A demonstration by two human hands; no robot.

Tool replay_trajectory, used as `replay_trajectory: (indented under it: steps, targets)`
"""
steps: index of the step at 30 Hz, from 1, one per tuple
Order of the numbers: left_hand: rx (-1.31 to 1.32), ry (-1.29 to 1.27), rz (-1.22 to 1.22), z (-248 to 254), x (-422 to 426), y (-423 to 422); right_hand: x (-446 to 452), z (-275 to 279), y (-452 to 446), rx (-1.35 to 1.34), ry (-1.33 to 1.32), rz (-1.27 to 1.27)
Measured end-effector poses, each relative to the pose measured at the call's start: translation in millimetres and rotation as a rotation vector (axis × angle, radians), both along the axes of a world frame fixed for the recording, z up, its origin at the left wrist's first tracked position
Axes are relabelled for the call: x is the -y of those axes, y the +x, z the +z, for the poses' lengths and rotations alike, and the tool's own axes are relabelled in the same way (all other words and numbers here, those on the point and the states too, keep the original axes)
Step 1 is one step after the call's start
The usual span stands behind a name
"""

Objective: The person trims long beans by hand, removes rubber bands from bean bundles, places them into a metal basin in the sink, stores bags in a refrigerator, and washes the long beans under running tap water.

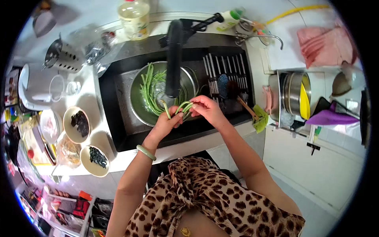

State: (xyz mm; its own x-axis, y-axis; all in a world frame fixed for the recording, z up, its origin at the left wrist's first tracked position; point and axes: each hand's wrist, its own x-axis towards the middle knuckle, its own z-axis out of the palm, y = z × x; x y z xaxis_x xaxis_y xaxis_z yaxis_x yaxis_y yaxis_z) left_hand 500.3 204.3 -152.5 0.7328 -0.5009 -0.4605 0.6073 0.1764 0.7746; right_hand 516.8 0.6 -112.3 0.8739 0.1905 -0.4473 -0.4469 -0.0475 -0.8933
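Note:
Long green beans (pixel 148 89) lie in a steel bowl (pixel 135 106) inside the dark sink (pixel 108 118). Over the bowl's near rim, my left hand (pixel 169 121) is closed around pieces of green bean, with a bent end sticking up past the fingers. My right hand (pixel 206 110) pinches a curved green bean (pixel 184 105) between thumb and fingertips, close beside the left hand. A black faucet (pixel 173 59) stands over the bowl and hides part of the beans behind it.
A slatted rack (pixel 225 65) with brushes covers the sink's right side. On the left counter are a bowl of dark pieces (pixel 67 126) and another with dark green bits (pixel 85 160). An oil bottle (pixel 134 21) stands behind the sink; pots (pixel 294 94) hang at right.

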Motion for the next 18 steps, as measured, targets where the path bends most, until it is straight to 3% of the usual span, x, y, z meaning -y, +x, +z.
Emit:
replay_trajectory:
  steps: [3,5,7,9,11,14,16,17,18]
  targets:
    - [0.111,0.05,-0.015,-1.5,18.4,-0.3,28.3,27.9,5.2,0.045,-0.108,0.138]
    - [0.349,0.337,-0.066,4.9,23.7,2.3,37.1,41.2,7.0,0.208,-0.439,0.379]
    - [0.365,0.377,-0.086,5.5,27.8,4.1,37.3,55.2,10.2,0.271,-0.531,0.398]
    - [0.44,0.465,-0.103,6.7,30.9,5.9,41.3,54.4,15.9,0.483,-0.841,0.6]
    - [0.395,0.413,-0.096,9.2,33.7,8.2,44.0,49.8,17.8,0.503,-0.87,0.61]
    - [0.276,0.295,-0.094,10.8,32.0,11.5,49.7,41.1,17.6,0.515,-0.722,0.564]
    - [0.204,0.229,-0.108,11.4,31.6,12.9,54.2,26.4,14.1,-0.082,-0.115,0.39]
    - [0.156,0.166,-0.1,11.7,31.7,13.6,52.7,18.8,8.5,-0.082,-0.112,0.388]
    - [0.109,0.103,-0.09,12.3,32.1,14.5,48.1,11.6,-1.0,-0.191,0.117,0.188]
